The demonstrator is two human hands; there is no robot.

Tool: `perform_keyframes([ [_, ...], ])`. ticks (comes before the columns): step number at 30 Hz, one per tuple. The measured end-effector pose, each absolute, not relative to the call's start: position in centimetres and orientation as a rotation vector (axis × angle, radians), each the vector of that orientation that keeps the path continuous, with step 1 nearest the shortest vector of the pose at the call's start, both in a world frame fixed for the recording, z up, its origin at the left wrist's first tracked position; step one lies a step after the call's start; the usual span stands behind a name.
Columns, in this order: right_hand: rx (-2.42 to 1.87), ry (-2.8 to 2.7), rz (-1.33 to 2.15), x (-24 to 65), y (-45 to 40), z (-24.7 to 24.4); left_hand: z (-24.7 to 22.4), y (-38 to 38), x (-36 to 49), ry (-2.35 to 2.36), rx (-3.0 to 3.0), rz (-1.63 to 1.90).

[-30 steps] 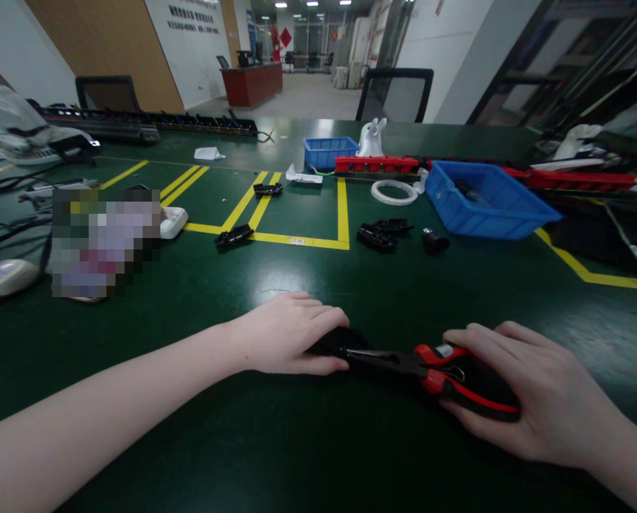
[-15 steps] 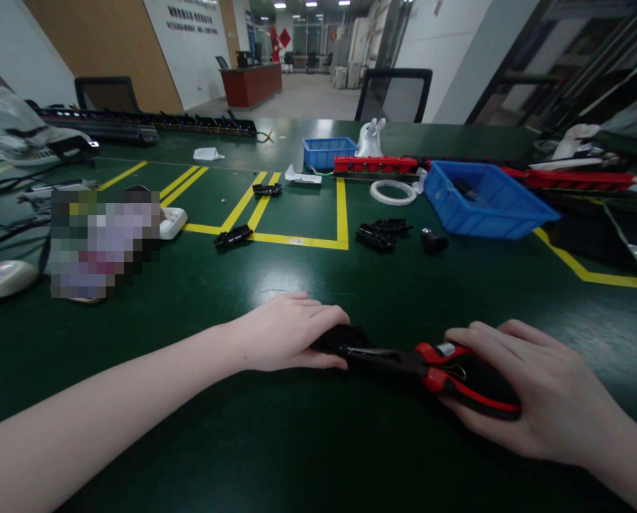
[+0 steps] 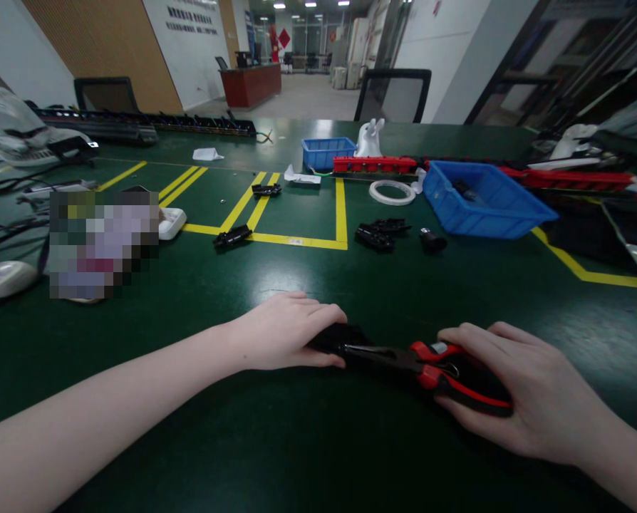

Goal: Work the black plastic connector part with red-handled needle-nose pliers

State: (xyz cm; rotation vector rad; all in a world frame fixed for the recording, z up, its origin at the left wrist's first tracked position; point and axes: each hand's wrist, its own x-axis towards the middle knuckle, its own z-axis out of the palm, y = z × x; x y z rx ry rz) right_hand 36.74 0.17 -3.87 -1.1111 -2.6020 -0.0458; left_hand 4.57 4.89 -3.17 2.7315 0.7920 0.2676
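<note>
Near the middle of the green table (image 3: 179, 413), my left hand (image 3: 291, 331) grips a black part (image 3: 337, 338) between thumb and fingers. My right hand (image 3: 526, 385), to the right, is wrapped round the handles of red and black pliers (image 3: 430, 367). The long jaws of the pliers point left and meet the right end of the black part. Exactly what the jaw tips touch is too dark to tell. Beyond my hands lie more black parts (image 3: 376, 236), a short black piece (image 3: 432, 240) and another black part (image 3: 233, 237).
A blue bin (image 3: 489, 203), a roll of white tape (image 3: 392, 192), a smaller blue bin (image 3: 328, 153) and red strips (image 3: 375, 165) stand farther back. At the left are a blurred-out flat object (image 3: 102, 246), a white mouse (image 3: 6, 278) and cables.
My right hand and the pliers have moved slightly left, toward my left hand. My left hand has stayed nearly in place, still on the black part.
</note>
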Motion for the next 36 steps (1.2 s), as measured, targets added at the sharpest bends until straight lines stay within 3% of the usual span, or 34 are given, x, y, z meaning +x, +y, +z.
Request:
perform_keyframes([
  [19, -1.100, -2.580, -0.162, 36.49, 0.10, -3.28, -3.14, 4.94, 4.52, 0.734, 2.729, 0.304],
  [36, -1.186, -2.550, 0.062, 36.07, -0.05, -3.62, -2.97, 4.85, 4.65, 0.811, 2.696, 0.246],
])
